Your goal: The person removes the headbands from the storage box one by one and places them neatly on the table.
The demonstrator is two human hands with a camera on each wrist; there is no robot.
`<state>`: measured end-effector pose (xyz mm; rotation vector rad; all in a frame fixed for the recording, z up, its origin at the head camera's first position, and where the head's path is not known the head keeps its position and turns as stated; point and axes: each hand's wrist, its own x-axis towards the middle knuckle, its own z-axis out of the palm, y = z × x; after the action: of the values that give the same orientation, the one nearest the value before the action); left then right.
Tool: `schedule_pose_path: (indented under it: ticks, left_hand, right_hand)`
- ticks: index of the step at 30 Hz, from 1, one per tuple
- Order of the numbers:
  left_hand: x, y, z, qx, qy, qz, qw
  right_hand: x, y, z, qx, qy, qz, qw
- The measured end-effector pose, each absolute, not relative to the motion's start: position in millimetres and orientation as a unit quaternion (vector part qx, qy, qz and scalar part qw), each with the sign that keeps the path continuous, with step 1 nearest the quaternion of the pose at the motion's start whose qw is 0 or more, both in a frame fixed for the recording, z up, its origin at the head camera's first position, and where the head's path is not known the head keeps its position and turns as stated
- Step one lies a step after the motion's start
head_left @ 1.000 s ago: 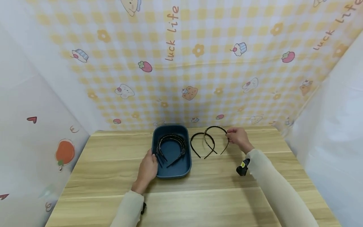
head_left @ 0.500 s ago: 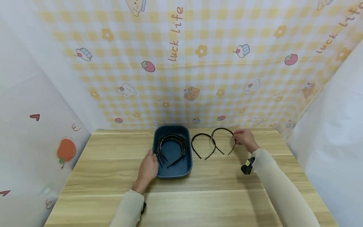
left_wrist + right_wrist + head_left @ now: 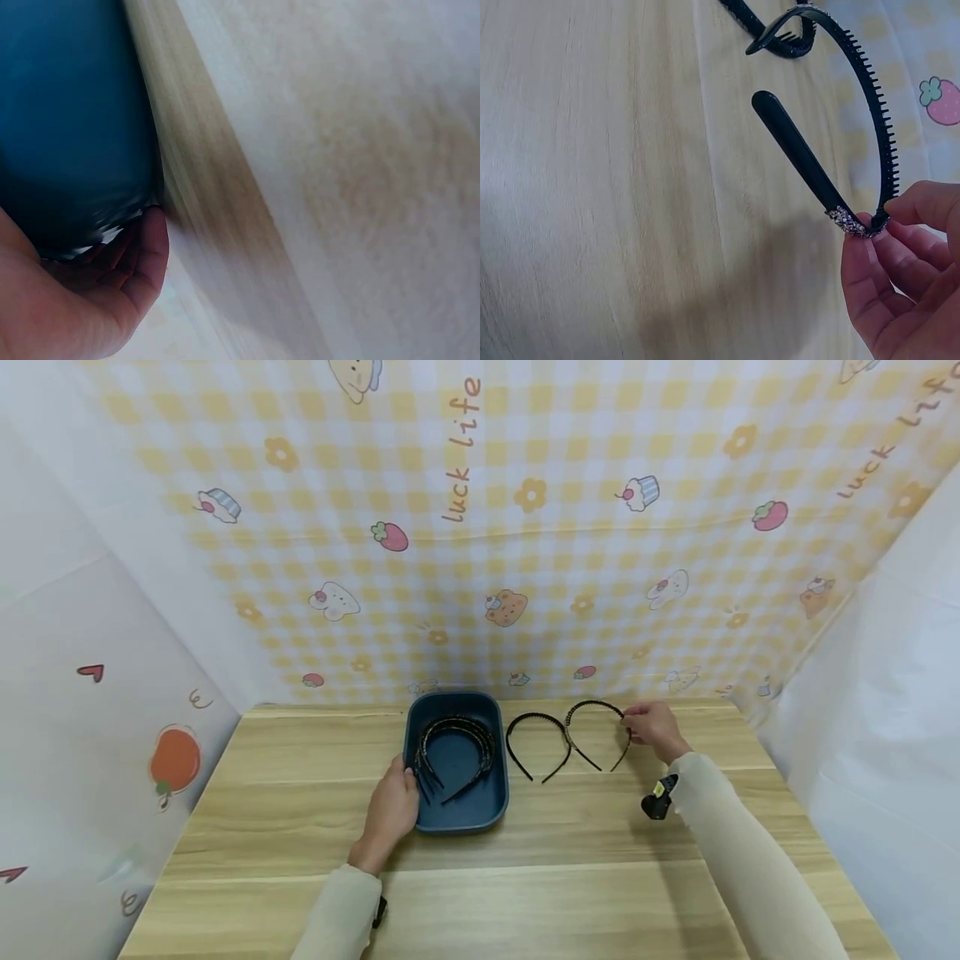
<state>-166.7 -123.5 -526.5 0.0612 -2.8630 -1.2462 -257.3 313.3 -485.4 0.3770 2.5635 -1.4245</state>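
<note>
My right hand (image 3: 654,727) pinches the right side of a black headband (image 3: 592,702) near the table's back edge. In the right wrist view the headband (image 3: 874,90) shows comb teeth inside and silvery sparkles outside, between thumb and fingers. Just left of it, a second black headband (image 3: 533,716) lies on the table. A dark blue plastic bin (image 3: 501,760) stands farther left with several black headbands (image 3: 453,721) nested inside. Its left wall is gripped by my left hand (image 3: 392,802), thumb on the rim. In the left wrist view the fingers (image 3: 154,247) curl against the bin.
The pale wooden table (image 3: 570,902) reaches back to a yellow checked cloth (image 3: 480,560). White sheets hang at the left (image 3: 112,610) and right (image 3: 885,668). A small black device (image 3: 657,802) is strapped to the right wrist.
My right hand has shifted right with its headband, which overlapped the other headband earlier and now sits beside it. My left hand keeps its hold on the bin.
</note>
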Motion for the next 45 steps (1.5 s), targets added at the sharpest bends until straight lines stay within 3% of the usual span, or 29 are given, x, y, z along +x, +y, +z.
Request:
schedule_pose_path:
  ticks: [17, 45]
  left_hand:
    - [-166.7, -122.8, -525.4, 0.023, -0.915, -0.403, 0.012]
    - [-167.3, -122.3, -525.7, 0.019, -0.918, -0.395, 0.017]
  right_hand:
    - [-253.1, 324.2, -499.8, 0.158, 0.880, -0.441, 0.076]
    - [-255.0, 324.1, -503.5, 0.163, 0.849, -0.490, 0.107]
